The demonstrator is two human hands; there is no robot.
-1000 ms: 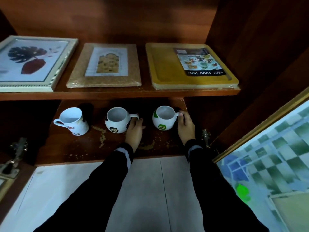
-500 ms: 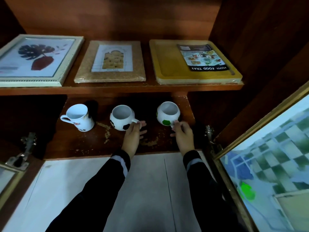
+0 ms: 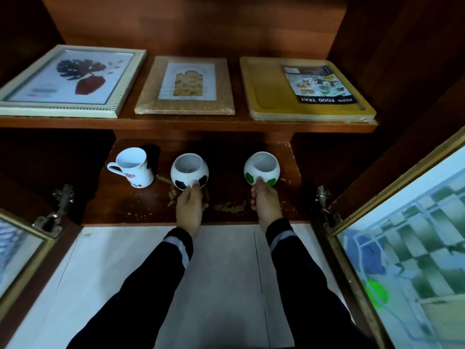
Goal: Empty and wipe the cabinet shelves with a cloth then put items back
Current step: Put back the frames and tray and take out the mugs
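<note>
On the lower shelf [image 3: 141, 207], left hand [image 3: 189, 209] and right hand [image 3: 266, 206] pinch half-hidden mug handles [image 3: 194, 183].

Pale floor tiles [image 3: 221, 273] below; patterned door panel [image 3: 415, 248] open at right; metal hinge [image 3: 323, 197] beside it.

on the lower shelf [image 3: 226, 200], the left grip [image 3: 189, 210] pinches the middle mug [image 3: 188, 168] just ahead of it, and the right grip [image 3: 267, 207] pinches the right mug [image 3: 261, 167] just ahead of it. the left mug [image 3: 133, 167] stands left of the left grip, near the middle mug. above and beyond both grips, the upper shelf [image 3: 176, 121] carries a frame [image 3: 68, 81] left, a board [image 3: 186, 86] between, and a tray [image 3: 266, 91] right.
</note>
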